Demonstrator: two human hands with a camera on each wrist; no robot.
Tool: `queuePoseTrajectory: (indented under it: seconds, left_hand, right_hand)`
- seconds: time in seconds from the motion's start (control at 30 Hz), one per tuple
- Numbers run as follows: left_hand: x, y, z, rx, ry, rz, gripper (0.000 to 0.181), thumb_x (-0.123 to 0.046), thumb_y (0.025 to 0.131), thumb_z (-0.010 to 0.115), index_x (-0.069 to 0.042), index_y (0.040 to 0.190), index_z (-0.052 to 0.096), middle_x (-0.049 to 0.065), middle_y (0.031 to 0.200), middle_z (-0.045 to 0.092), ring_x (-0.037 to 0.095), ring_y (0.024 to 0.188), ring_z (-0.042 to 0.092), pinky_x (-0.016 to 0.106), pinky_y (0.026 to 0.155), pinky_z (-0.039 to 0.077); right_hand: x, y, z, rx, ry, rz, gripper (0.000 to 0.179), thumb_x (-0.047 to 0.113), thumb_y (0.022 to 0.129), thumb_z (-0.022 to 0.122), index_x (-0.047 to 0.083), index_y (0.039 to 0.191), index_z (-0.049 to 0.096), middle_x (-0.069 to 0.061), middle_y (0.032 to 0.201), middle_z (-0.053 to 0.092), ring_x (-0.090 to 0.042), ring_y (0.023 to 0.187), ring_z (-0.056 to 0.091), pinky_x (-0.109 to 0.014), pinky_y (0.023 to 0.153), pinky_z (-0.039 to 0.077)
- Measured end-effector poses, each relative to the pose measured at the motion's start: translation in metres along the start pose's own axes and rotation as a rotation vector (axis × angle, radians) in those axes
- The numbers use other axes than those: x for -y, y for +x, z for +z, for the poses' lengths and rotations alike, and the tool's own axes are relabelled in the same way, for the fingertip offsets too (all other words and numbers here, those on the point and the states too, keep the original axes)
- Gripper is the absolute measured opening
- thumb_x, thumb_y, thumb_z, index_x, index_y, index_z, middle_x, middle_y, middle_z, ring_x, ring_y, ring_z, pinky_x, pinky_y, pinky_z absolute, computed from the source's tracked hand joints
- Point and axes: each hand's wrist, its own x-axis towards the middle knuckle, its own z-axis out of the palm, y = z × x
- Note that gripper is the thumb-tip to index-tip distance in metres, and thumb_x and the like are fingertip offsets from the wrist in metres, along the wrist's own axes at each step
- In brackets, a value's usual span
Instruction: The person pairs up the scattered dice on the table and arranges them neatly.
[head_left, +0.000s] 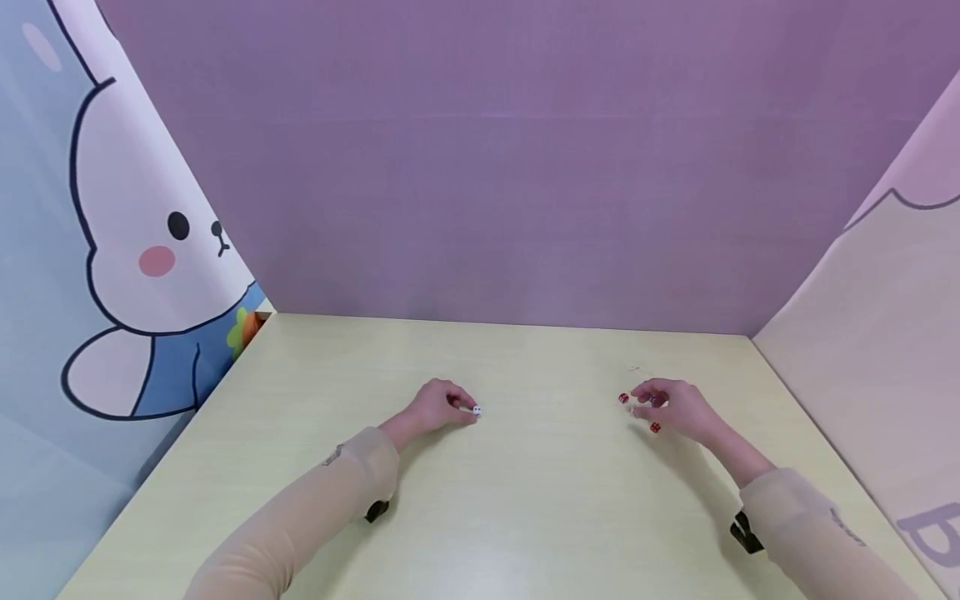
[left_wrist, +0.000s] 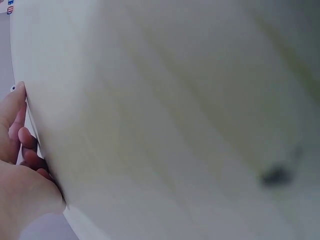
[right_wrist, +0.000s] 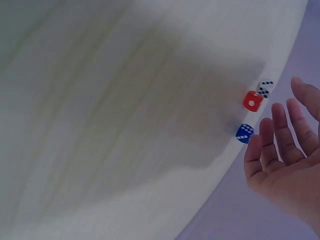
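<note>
My left hand (head_left: 438, 406) is at the middle left of the table and pinches a small white die (head_left: 477, 410) between thumb and finger. A sliver of that die (left_wrist: 13, 88) shows beside the fingertip in the left wrist view. On the right, my right hand (head_left: 675, 408) hovers with loosely bent fingers beside two small red dice (head_left: 623, 398). The right wrist view shows a red die (right_wrist: 253, 101), a white die (right_wrist: 266, 88) and a blue die (right_wrist: 245, 133) close to the fingertips of the right hand (right_wrist: 285, 160). Nothing is seen in its grasp.
The pale wood-look table (head_left: 540, 492) runs back to a purple panel (head_left: 510, 167). A rabbit-print cloth (head_left: 150, 208) flanks it on the left, a pale pink cloth (head_left: 877, 333) on the right. A faint small mark (head_left: 634, 367) lies behind the right hand.
</note>
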Motion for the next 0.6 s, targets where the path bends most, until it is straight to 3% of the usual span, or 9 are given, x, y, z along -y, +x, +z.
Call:
queuePoseTrajectory:
  seconds: [0.6]
  left_hand:
    - [0.003,0.004,0.001,0.010,-0.022,-0.006,0.017,-0.019,0.073,0.082,-0.015,0.087,0.074,-0.001,0.077,0.057,0.013,0.071,0.046,0.026,0.066,0.037]
  right_hand:
    - [-0.016,0.007,0.013,0.036,-0.045,0.116,0.015,0.014,0.079,0.074,0.005,0.089,0.068,-0.002,0.081,0.064,-0.015,0.071,0.053,-0.026,0.057,0.044]
